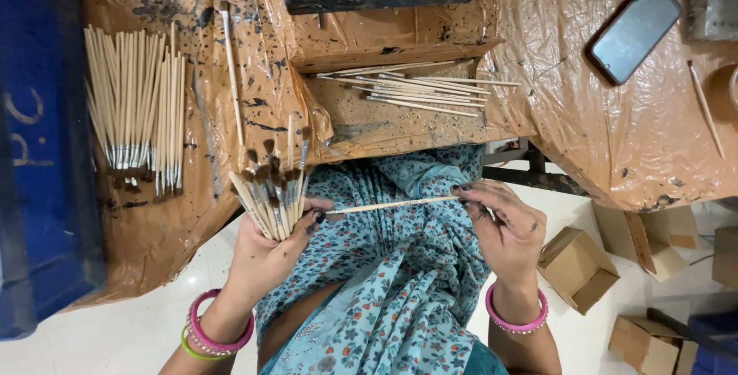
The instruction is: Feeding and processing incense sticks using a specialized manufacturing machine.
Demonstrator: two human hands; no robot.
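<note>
Here the left hand (265, 256) grips a fanned bundle of pale wooden paintbrushes with dark bristle tips (270, 190), fingers wrapped tight around the handles, bristles pointing to the far side. The right hand (503, 229), its fingertips stained dark, pinches the end of a single thin pale wooden brush (388, 206) that lies level between the two hands, above the lap in blue floral cloth (392, 283); its other end touches the left thumb beside the bundle. The right fingers are narrow, closed on that handle end alone.

To do this well, I judge the single brush should stay level and turned the same way as the rest, and the left grip should stay firm enough that the fan does not slip.

On the tabletop covered in paint-spattered brown plastic sheet (623, 121), a row of finished brushes with metal ferrules (138, 106) lies at far left, and a loose pile of bare pale sticks (419, 87) rests at far centre. A dark phone (635, 31) lies at far right. Small cardboard boxes (576, 267) sit on the floor at near right.
</note>
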